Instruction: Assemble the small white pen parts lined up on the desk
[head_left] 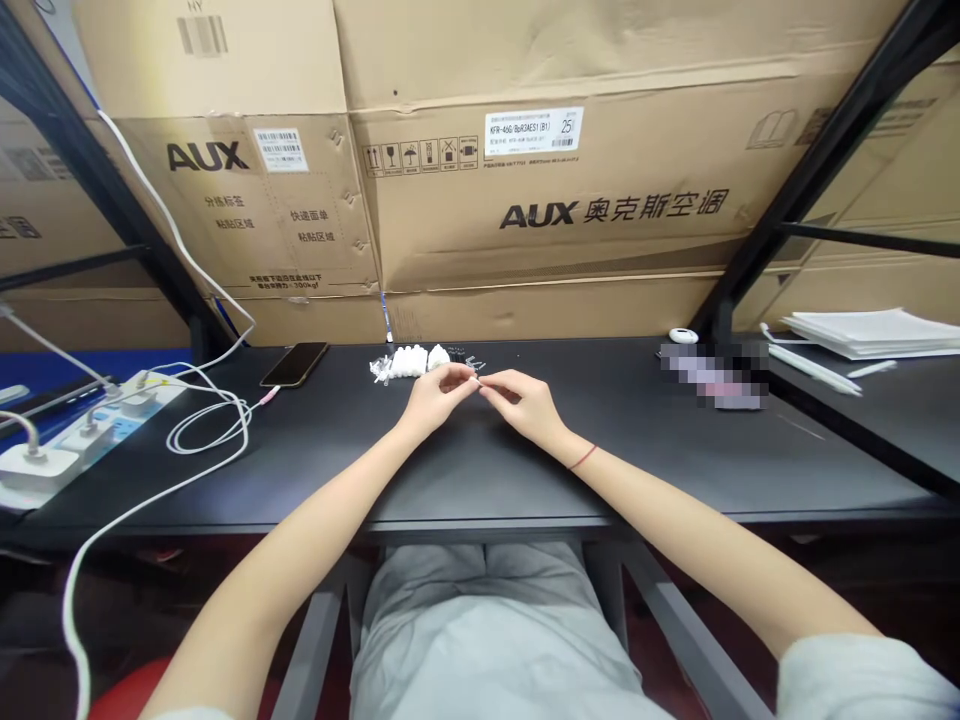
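My left hand (435,402) and my right hand (531,408) meet above the black desk, thumbs and fingers pinched together. Between the two sets of fingertips shows a tiny white piece (477,381), too small to name; both hands appear to grip it. Just behind my left hand lies a row of small white pieces (409,361), with another white lump (438,355) beside it. Crinkled clear plastic (380,370) sits at the row's left end. Small dark bits (457,354) lie to the right, partly hidden by my left hand.
A phone (295,364) with a charging cable (214,440) lies left, near a white power strip (112,430). On the right are a blurred-out item (712,377), a white oval object (683,336), stacked papers (877,332) and black rack posts (817,150). Cardboard boxes (600,260) wall the back.
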